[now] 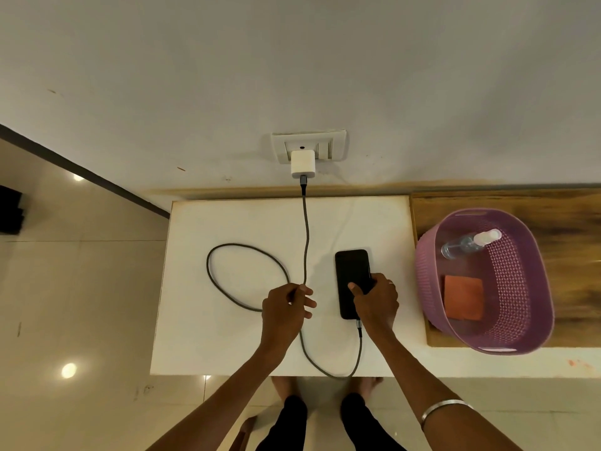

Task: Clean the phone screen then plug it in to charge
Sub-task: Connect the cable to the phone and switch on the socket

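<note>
Nearest you, the grey cable (338, 372) droops over the front edge of the white table (227, 346) and climbs back up to its plug, which sits in the bottom end of the phone (353, 271). Your right hand (377, 304) grips the phone's lower half, thumb on the dark glass and fingers round the far edge, probably to steady it flat while the connector seats. Your left hand (286, 307) pinches the cable where its strands cross, likely gathering slack so nothing tugs on the port. Beyond that hand the spare length lies in a loop on the table.

To your right, on a wooden board (553, 222), the purple basket (533, 307) holds the orange cloth (463, 297) and the spray bottle (471, 243), both lying inside it, which suggests the cleaning is finished. Farthest off, the cable runs straight up to the white charger (303, 163) seated in the wall socket (335, 144); whether the switch is on, you cannot tell.
</note>
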`<state>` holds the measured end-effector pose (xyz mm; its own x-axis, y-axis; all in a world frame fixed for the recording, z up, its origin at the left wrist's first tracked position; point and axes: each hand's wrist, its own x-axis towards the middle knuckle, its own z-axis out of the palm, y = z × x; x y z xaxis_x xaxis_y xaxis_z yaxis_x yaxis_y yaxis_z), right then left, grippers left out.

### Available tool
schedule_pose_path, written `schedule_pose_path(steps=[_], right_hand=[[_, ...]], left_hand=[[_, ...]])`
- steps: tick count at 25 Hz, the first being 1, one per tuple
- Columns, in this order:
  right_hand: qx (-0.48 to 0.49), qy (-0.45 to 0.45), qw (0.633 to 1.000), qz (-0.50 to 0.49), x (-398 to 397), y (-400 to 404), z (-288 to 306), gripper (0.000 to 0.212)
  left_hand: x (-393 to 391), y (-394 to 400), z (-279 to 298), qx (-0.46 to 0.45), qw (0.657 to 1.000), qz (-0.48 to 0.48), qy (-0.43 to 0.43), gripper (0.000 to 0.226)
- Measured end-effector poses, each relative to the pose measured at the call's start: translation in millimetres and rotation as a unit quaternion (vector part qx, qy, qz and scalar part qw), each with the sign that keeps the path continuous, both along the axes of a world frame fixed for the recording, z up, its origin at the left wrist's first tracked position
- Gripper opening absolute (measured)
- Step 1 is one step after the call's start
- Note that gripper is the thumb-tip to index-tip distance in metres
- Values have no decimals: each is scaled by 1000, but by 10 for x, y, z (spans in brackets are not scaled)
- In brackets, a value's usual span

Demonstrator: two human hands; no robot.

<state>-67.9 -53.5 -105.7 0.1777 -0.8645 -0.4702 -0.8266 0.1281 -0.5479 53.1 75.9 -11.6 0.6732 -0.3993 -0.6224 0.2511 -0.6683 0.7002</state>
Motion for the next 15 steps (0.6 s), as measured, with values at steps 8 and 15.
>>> schedule_pose_path(steps=[8,15], right_hand=[[-51,39,998,-6,10,57,24,46],[-41,45,998,-7,13,40,-21,48]], left_hand=[[3,-32,-3,14,1000,6,2,26],[58,-51,-16,23,999,11,-28,26]])
